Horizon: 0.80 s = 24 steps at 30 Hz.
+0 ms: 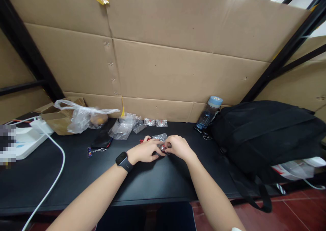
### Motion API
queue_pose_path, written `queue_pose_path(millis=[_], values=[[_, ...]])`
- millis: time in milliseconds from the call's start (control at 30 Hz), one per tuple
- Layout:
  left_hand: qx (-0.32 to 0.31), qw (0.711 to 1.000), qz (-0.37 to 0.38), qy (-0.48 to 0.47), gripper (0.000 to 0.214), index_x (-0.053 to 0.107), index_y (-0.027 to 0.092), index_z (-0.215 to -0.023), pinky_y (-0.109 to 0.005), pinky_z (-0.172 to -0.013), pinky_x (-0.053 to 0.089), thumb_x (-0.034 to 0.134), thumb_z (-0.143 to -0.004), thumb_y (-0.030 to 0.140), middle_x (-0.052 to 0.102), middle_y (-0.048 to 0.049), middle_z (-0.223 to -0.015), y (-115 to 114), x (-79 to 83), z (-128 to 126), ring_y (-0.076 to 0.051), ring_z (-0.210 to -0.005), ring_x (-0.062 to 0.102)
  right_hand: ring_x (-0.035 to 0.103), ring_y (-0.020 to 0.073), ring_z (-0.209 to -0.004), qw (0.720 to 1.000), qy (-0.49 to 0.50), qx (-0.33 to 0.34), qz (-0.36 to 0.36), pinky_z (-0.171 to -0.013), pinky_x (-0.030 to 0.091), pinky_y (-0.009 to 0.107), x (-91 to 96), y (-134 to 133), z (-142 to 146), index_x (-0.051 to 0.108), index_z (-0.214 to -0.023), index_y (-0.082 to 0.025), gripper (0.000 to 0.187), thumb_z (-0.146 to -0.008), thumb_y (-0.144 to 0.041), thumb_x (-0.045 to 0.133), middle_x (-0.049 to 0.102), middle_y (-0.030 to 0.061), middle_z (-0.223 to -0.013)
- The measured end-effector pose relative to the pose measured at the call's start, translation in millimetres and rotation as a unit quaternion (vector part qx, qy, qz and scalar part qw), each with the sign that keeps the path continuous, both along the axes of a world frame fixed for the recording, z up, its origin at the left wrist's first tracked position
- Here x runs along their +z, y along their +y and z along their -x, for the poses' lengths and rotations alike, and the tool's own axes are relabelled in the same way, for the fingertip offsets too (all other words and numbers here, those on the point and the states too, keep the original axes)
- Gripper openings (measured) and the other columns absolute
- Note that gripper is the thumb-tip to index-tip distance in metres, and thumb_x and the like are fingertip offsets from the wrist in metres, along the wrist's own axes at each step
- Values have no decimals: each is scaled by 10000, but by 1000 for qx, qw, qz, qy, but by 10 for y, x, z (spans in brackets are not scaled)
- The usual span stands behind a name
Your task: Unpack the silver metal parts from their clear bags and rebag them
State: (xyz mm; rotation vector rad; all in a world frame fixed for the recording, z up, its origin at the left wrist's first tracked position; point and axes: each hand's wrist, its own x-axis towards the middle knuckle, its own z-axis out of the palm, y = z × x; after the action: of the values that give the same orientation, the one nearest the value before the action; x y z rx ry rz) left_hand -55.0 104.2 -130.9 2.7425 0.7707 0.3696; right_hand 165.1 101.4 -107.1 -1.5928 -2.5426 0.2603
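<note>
On the black table, a small round silver-and-red item [163,147] lies between my two hands, partly hidden by fingers. My left hand [145,151], below a dark smartwatch [124,161], steadies its left side with the fingertips. From the right, my right hand [178,146] pinches it between thumb and bent fingers. A clear plastic wrapper [160,137] is just behind the item. Some red cord [142,141] shows behind my left hand. Two similar round silver items in clear wrap, a left one [149,122] and a right one [161,123], lie near the cardboard wall.
Clear plastic bags [122,127] lie behind my left hand. Further left are a black pouch [101,142], an open cardboard box [57,119] and a white power strip [30,141] with a cable. A blue-lidded bottle [209,112] and a large black backpack [267,136] stand right.
</note>
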Motion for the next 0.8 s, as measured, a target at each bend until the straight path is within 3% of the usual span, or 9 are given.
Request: queue_pose_path(millis=[167,367,533,667,733,800], values=[[11,1000,-13,-10,244,744,442,-1066,-414,-995,281,636,-905,294,524,21,-1453,-19,-16,-31,-267,-1341,445,595,172,-861,997,34,-31,-56,-645,320,243,-59,12,106,591,-876,-239,281,-728,-299,822,629,-9,-928],[89,994,-68,-14,177,780,447,-946,-532,-1038,279,708,-862,309,350,55,-1570,-26,-50,-47,-355,-1391,276,518,207,-949,986,97,-51,-123,-803,393,300,-216,86,199,506,-1035,-244,431,-715,-280,794,562,24,-1056],[95,994,-51,-5,198,780,471,-943,-574,-1073,267,744,-833,310,297,102,-1588,17,-77,22,-372,-1393,228,483,253,-1038,980,97,-97,-146,-863,390,358,-343,155,328,498,-1141,-247,459,-754,-268,743,535,69,-1155],[96,995,-38,-12,213,773,482,-968,-573,-1081,262,740,-839,316,317,97,-1581,66,-102,52,-363,-1392,233,481,272,-1059,975,86,-124,-162,-875,379,385,-334,193,339,519,-1159,-240,412,-800,-263,721,541,93,-1176],[96,995,-32,-23,205,773,476,-969,-557,-1082,260,743,-838,322,364,85,-1555,88,-94,68,-350,-1381,255,478,279,-1086,979,92,-102,-150,-894,376,396,-291,200,275,531,-1171,-246,441,-788,-288,747,541,94,-1193],[89,995,-25,-32,220,770,464,-964,-531,-1079,260,744,-836,288,452,72,-1490,104,-68,82,-323,-1362,292,481,273,-1107,986,116,-35,-114,-909,379,393,-226,198,165,543,-1192,-265,491,-764,-310,778,543,78,-1212]])
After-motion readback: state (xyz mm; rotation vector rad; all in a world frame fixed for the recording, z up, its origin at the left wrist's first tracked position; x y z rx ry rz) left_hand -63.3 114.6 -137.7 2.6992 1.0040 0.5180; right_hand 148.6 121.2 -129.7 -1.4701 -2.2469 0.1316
